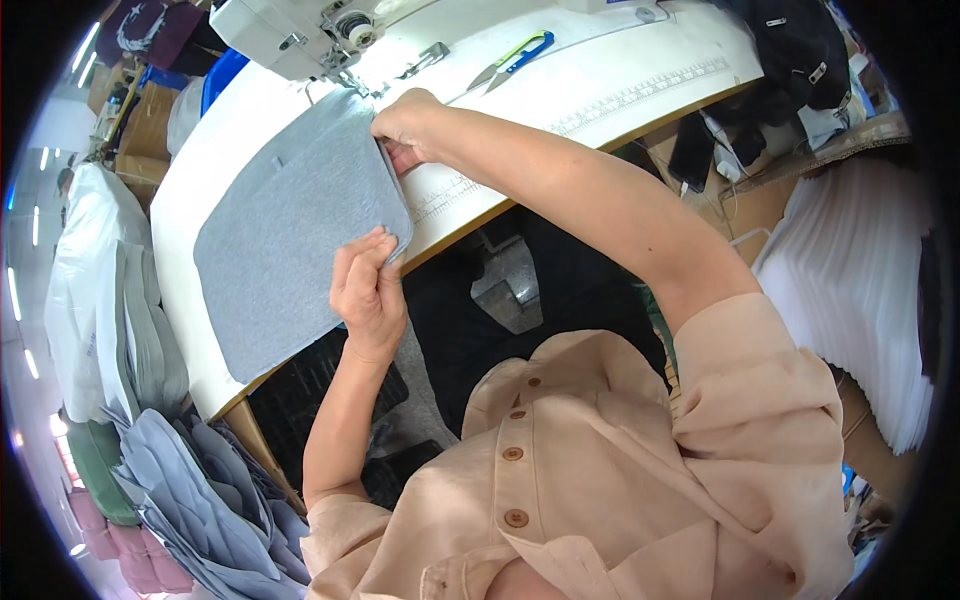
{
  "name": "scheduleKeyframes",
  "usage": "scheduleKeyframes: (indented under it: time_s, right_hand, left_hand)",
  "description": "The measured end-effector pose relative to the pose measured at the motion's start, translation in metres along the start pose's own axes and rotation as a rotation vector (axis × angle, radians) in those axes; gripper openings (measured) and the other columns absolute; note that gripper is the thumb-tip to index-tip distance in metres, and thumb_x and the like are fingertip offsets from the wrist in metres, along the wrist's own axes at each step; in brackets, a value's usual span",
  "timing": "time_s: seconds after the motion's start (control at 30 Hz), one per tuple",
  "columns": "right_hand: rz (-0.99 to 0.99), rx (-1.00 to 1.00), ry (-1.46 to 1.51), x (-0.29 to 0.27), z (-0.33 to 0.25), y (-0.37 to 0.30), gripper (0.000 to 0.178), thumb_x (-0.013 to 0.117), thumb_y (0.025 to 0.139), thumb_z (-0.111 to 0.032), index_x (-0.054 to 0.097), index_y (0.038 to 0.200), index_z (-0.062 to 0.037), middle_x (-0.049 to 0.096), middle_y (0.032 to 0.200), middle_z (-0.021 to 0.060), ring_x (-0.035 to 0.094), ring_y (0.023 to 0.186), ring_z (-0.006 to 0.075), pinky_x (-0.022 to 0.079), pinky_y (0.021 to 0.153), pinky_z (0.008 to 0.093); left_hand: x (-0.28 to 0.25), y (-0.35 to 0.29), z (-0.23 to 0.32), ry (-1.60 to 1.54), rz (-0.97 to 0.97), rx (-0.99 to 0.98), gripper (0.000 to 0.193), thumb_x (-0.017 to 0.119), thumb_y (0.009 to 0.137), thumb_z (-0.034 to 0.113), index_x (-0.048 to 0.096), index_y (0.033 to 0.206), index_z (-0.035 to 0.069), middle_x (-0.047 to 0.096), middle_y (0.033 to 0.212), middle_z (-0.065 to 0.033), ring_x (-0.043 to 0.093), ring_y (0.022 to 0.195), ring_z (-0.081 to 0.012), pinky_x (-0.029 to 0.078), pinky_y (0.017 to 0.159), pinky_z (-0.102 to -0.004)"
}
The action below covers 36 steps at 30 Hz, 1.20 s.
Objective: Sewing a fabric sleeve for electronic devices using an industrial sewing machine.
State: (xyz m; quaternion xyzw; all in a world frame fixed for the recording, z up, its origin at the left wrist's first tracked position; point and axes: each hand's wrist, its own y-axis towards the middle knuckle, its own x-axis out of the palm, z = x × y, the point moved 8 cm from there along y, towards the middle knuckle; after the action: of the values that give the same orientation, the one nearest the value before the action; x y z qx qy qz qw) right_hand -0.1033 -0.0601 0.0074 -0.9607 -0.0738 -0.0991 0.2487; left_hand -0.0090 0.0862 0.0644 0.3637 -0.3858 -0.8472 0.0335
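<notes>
A flat grey-blue fabric panel (285, 235) with rounded corners lies on the white sewing table, its far corner under the needle area of a white sewing machine (300, 38). My left hand (368, 285) pinches the panel's near right corner, fingers closed on the edge. Close to the presser foot, my right hand (408, 128) is closed on the panel's right edge, with the fingertips partly hidden behind the hand. A small tab shows on the panel's upper part. To the right of the machine lie thread snips (512, 60) with blue and yellow-green handles.
The white table (590, 85) has a printed ruler strip along its wooden front edge. Stacked grey-blue pieces (205, 500) stand at lower left, by wrapped bundles (100, 300). At right are a stack of white sheets (850, 290) and a black bag (800, 50).
</notes>
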Motion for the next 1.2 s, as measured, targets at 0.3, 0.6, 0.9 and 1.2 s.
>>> scheduleKeyframes:
  time_s: [0.3,0.6,0.9,1.2]
  right_hand:
    - [0.223,-0.137,-0.210,-0.018,0.011,0.019,0.011,0.058,0.068,-0.002,0.055,0.071,0.0081,0.057,0.072,0.0184,0.057,0.058,0.0214,0.043,0.043,0.0339]
    - [0.077,-0.162,0.048,-0.009,0.010,0.007,0.005,0.051,0.068,0.005,0.049,0.063,0.0042,0.052,0.063,0.0124,0.054,0.052,0.0197,0.045,0.042,0.0324]
    - [0.068,-0.147,-0.027,-0.006,0.005,0.000,0.008,0.052,0.071,0.003,0.052,0.077,0.0085,0.056,0.071,0.0152,0.057,0.056,0.0212,0.048,0.044,0.0304]
    - [0.171,-0.520,-0.919,0.000,-0.025,0.008,0.046,0.052,0.066,-0.002,0.053,0.112,-0.0030,0.060,0.079,0.0147,0.057,0.056,0.0183,0.050,0.048,0.0291]
  left_hand:
    - [0.008,0.003,0.006,0.174,-0.144,0.118,0.016,0.062,0.060,-0.002,0.055,0.073,0.002,0.056,0.076,-0.0078,0.057,0.070,-0.0229,0.046,0.059,-0.0316]
    - [0.017,0.000,0.011,0.265,-0.311,0.189,0.011,0.057,0.062,0.002,0.051,0.070,0.003,0.049,0.072,-0.0082,0.050,0.065,-0.0230,0.041,0.057,-0.0327]
    - [0.016,-0.004,0.010,0.252,-0.271,0.163,0.009,0.056,0.062,0.002,0.050,0.069,0.004,0.045,0.069,-0.0070,0.047,0.063,-0.0225,0.039,0.056,-0.0315]
    - [0.022,-0.001,0.015,0.202,-0.274,0.149,0.008,0.055,0.063,0.003,0.049,0.068,0.004,0.042,0.068,-0.0067,0.046,0.065,-0.0224,0.039,0.057,-0.0317]
